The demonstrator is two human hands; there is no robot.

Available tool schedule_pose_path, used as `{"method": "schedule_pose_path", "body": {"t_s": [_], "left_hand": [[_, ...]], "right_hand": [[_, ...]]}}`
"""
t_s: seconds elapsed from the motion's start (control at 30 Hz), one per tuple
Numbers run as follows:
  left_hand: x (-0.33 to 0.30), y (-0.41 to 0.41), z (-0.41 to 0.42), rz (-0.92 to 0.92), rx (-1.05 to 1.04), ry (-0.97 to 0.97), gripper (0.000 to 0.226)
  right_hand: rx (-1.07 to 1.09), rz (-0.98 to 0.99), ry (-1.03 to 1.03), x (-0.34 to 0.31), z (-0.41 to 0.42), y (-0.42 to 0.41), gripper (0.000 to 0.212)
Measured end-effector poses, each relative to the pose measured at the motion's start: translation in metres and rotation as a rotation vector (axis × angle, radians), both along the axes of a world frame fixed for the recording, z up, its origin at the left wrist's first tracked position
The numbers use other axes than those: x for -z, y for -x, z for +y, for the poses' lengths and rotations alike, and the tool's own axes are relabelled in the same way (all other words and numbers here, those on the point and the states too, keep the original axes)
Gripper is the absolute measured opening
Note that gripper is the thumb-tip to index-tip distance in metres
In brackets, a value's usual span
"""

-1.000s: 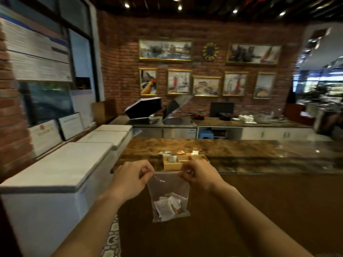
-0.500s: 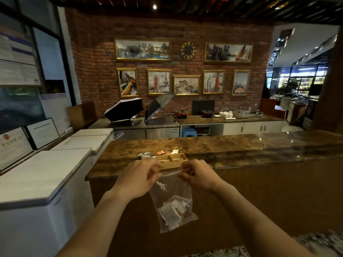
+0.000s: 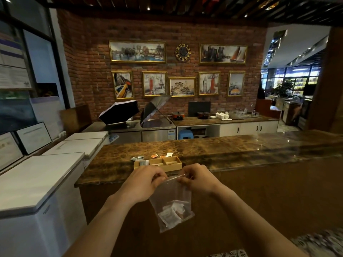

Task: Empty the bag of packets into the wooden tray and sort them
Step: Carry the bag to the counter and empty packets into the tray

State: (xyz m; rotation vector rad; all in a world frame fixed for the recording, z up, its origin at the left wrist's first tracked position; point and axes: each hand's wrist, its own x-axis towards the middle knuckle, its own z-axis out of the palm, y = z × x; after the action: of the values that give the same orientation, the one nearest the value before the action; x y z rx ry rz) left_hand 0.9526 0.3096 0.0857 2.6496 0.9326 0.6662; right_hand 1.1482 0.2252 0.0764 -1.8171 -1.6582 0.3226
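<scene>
A clear bag (image 3: 171, 203) of packets (image 3: 172, 213) is hanging in front of the counter (image 3: 222, 149), below the wooden tray (image 3: 168, 167) sitting near its edge. The left hand (image 3: 143, 182) and right hand (image 3: 197, 178) are each pinching the bag's top edge. Loose packets (image 3: 154, 156) are lying just behind the tray.
</scene>
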Motion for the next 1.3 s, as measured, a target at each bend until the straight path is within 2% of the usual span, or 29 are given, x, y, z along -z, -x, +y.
{"method": "schedule_pose_path", "body": {"t_s": [0.3, 0.67, 0.83, 1.0, 1.07, 1.3], "left_hand": [[0.007, -0.032, 0.01, -0.003, 0.003, 0.003, 0.012], [0.018, -0.057, 0.053, -0.005, -0.107, 0.017, 0.015], [0.029, -0.062, 0.105, -0.024, -0.121, 0.099, 0.021], [0.05, -0.068, 0.178, -0.046, -0.164, 0.065, 0.03], [0.054, -0.07, 0.211, -0.04, -0.136, 0.123, 0.028], [0.049, -0.079, 0.325, -0.075, -0.071, 0.136, 0.027]], "right_hand": [[-0.033, -0.011, 0.003, 0.006, 0.013, -0.033, 0.015], [-0.078, 0.006, -0.023, 0.011, 0.064, -0.064, 0.022], [-0.078, 0.023, -0.017, 0.021, 0.111, -0.07, 0.026], [-0.048, 0.033, 0.018, 0.034, 0.181, -0.073, 0.006], [-0.016, 0.056, 0.07, 0.036, 0.214, -0.074, 0.003], [0.022, -0.017, 0.1, 0.028, 0.32, -0.081, 0.009]]}}
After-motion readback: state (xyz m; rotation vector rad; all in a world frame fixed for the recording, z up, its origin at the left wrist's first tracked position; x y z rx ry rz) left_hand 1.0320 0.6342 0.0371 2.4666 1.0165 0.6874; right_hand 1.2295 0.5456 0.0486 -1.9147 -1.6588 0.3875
